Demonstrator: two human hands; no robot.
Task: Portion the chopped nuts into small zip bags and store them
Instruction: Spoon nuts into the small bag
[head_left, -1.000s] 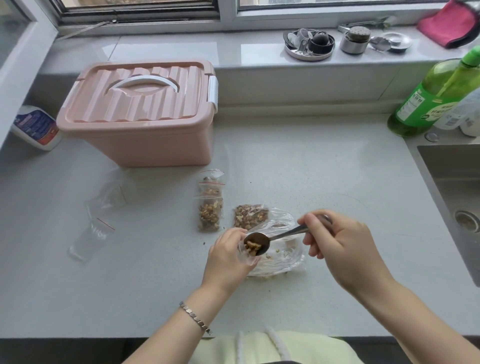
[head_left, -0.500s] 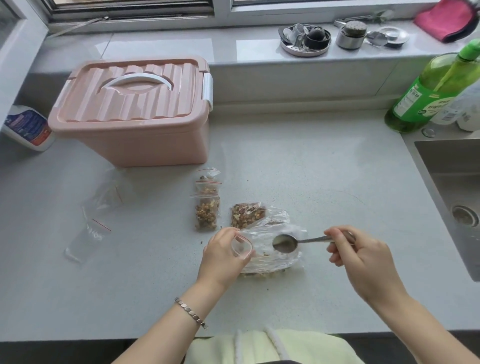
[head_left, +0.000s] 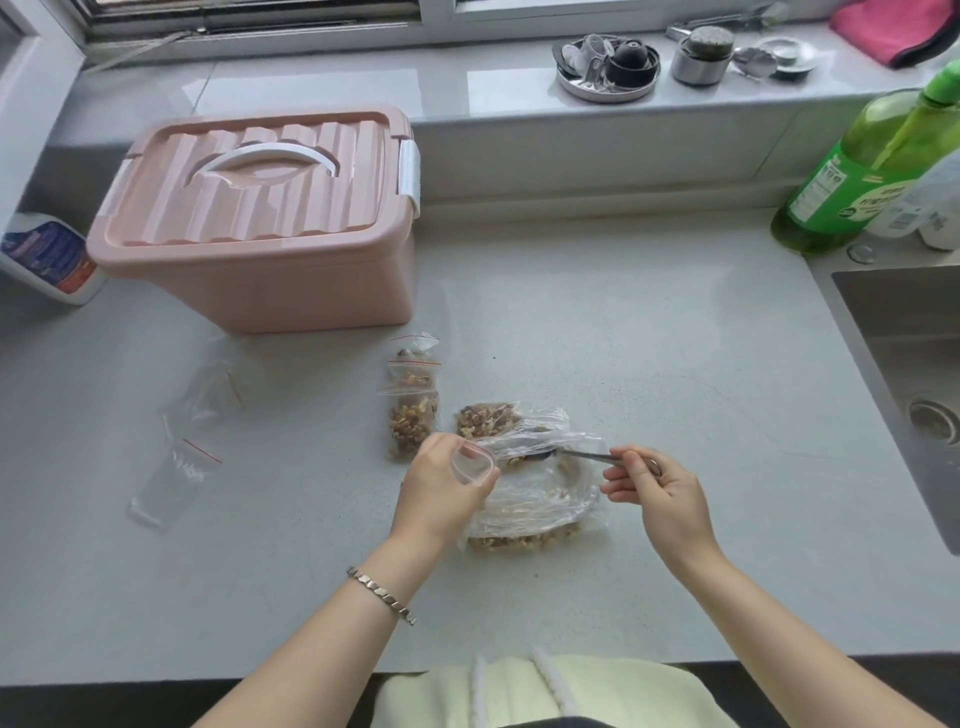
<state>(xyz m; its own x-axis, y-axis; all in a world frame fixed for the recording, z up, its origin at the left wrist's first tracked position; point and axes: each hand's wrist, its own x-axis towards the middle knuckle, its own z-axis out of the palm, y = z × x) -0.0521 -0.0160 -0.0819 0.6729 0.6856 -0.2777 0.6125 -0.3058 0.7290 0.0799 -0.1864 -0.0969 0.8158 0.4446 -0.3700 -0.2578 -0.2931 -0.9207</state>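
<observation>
**Spoon in the nut bag, small zip bag held open**

The left hand (head_left: 441, 491) grips a small zip bag (head_left: 471, 464), fingers curled round it so that its red-striped mouth gapes upward. The right hand (head_left: 657, 491) pinches the handle end of a metal spoon (head_left: 576, 456). The spoon's bowl reaches into the large clear bag (head_left: 540, 499) lying on the tabletop (head_left: 623, 338) between the two hands (the bowl is blurred behind the plastic, so what it carries cannot be told). Chopped nuts (head_left: 519, 543) gather along that bag's near edge.

Just behind the left hand lie filled small bags (head_left: 413, 415), with another nut packet (head_left: 488, 417) beside them. Empty zip bags (head_left: 176, 478) lie well apart to the left. A pink storage box (head_left: 260, 234), lid on, stands farther back, and a green bottle (head_left: 852, 182) stands near the sink (head_left: 904, 364).
</observation>
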